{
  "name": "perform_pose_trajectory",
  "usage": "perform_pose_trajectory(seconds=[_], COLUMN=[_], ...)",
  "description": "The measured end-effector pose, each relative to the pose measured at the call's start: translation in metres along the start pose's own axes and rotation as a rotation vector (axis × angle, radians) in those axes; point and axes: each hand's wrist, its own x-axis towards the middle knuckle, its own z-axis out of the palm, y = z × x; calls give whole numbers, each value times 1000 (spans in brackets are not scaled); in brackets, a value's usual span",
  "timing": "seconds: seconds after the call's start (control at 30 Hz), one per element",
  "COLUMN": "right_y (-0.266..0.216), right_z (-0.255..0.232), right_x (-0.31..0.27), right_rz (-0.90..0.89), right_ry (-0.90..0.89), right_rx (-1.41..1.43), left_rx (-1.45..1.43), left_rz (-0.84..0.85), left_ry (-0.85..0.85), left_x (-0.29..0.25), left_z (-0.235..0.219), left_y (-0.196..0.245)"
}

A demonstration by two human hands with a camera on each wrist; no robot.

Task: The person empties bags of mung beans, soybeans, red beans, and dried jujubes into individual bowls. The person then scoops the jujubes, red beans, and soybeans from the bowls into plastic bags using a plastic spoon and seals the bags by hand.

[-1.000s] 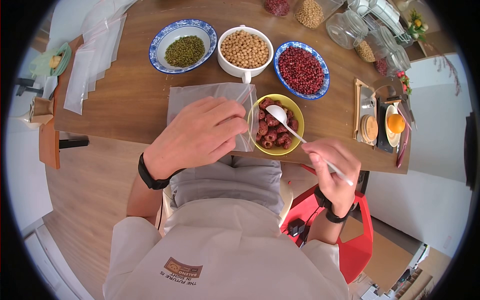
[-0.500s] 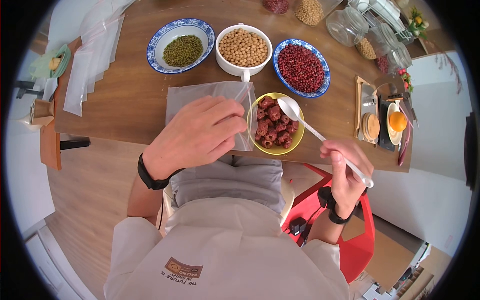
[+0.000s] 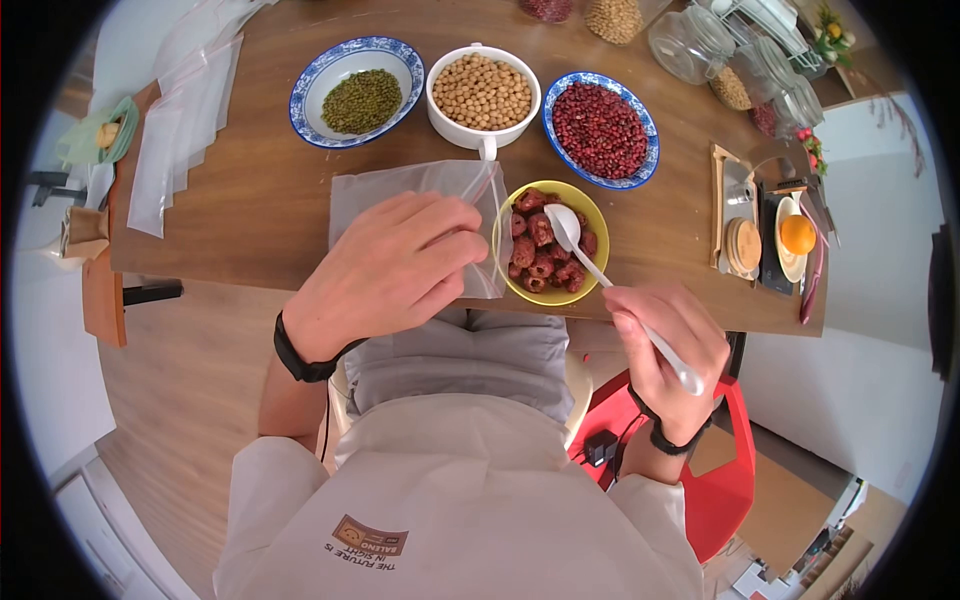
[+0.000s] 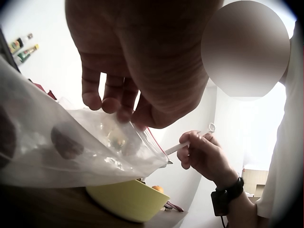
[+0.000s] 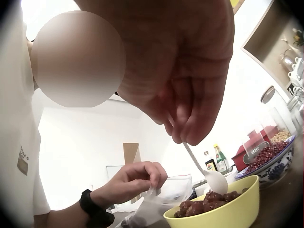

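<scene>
The left hand (image 3: 393, 265) pinches the open edge of a clear zip bag (image 3: 350, 197) by the table's front; in the left wrist view dark pieces show inside the bag (image 4: 95, 142). The right hand (image 3: 668, 345) grips the handle of a white spoon (image 3: 565, 228), whose bowl lies on dark red dried fruit (image 3: 540, 262) in a yellow bowl (image 3: 602, 262). From the right wrist view, the spoon (image 5: 216, 182) touches the fruit (image 5: 202, 205) near the yellow bowl's (image 5: 232, 211) far side. The bag's mouth is beside the bowl's left rim.
Behind stand a blue-rimmed bowl of green beans (image 3: 362, 101), a white cup of chickpeas (image 3: 482, 92) and a bowl of red beans (image 3: 600, 130). Empty bags (image 3: 180, 140) lie at left. Glass jars (image 3: 690, 45) are at back right, an orange (image 3: 797, 235) at right.
The right hand moved right with the spoon, then came back left, and the spoon's bowl has gone from the yellow bowl's upper right rim onto the fruit. The left hand has barely moved.
</scene>
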Motion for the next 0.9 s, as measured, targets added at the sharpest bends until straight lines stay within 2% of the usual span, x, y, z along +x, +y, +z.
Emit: perform_pose_trajectory(seconds=[0.2,0.27,0.3,0.37,0.57,0.77,0.83,0.9], right_y=[11,21,23,27,41,19,5,2], right_z=[6,10,12,13,12,15,16,18], right_x=[-4,-9,-11,-17,-26,-26,-21,-4], right_rz=[115,271,270,516,551,456,483,39], right_ry=[34,48,47,169,258,344,246,-27], right_rx=[76,278,280,616,699,749,786,416], left_rx=[0,3,4,6,5,-6,-12,-1], left_rz=[4,7,10,13,8,30,32,44], left_ry=[4,6,11,14,3,-6,19,25], left_x=[1,1,1,1,2,6,6,5], left_z=[1,1,1,1,2,6,6,3], left_y=[1,1,1,1,1,-1,0,3])
